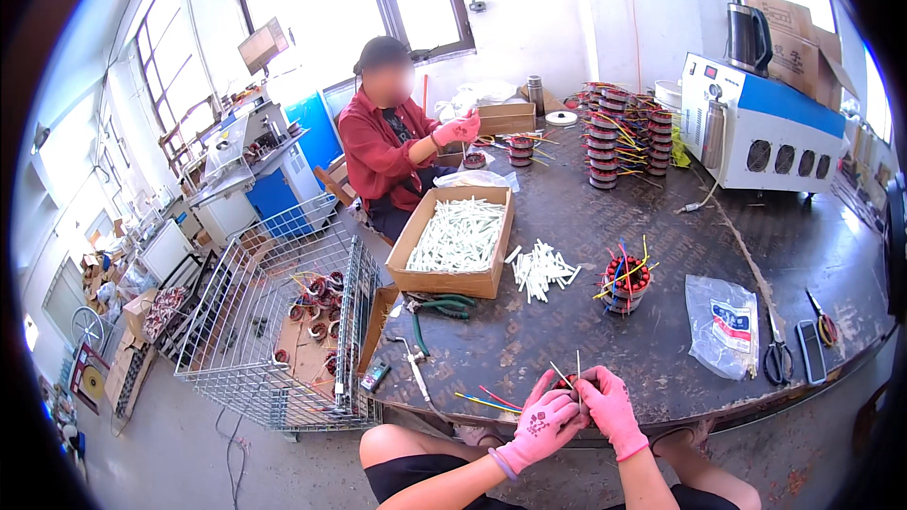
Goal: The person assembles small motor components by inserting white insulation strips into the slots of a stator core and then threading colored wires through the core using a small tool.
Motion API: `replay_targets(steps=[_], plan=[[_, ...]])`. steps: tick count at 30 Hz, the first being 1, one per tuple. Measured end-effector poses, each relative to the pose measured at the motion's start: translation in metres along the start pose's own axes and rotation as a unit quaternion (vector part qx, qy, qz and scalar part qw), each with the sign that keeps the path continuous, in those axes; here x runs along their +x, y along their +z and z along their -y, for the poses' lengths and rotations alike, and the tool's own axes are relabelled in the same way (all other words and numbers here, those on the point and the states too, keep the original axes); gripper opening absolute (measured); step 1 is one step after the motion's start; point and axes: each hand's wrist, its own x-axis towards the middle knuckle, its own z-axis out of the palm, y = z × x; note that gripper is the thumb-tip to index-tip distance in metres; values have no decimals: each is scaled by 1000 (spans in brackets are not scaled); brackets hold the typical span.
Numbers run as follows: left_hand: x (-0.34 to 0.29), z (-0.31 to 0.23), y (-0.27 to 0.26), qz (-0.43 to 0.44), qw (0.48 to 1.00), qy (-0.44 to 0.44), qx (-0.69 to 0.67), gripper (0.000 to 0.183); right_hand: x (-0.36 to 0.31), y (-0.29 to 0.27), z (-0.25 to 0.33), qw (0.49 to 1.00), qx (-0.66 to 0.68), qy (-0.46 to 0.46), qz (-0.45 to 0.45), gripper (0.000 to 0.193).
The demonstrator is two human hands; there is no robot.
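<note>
Both my hands wear pink gloves and are closed around a small coil-wound stator at the table's near edge. My left hand grips it from the left, and the fingers of my right hand press on its right side. Two thin pale pieces stick up from it, one beside my right fingertips. Red, yellow and blue lead wires reach out to the left from my hands. Most of the stator is hidden by the gloves. Beyond my hands stands a short stack of stators with coloured leads.
A cardboard box full of white sleeves, a loose sleeve pile, pliers, plastic bag, scissors and phone lie about. Taller stator stacks stand far off. A co-worker sits across, left of a wire cage.
</note>
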Motion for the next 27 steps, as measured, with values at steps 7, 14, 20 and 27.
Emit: replay_targets(steps=[7,14,20,27], plan=[[0,0,0,-5,1000,-3,0,16,-2,1,3,1000,12,8,-5,12],[-1,2,1,2,1000,-10,-6,17,-2,3,4,1000,4,6,-14,14],[1,-2,-1,-22,1000,-1,-4,18,-1,2,3,1000,-8,3,-11,14],[1,0,1,-27,1000,0,-8,18,-2,3,5,1000,-7,18,-17,13]])
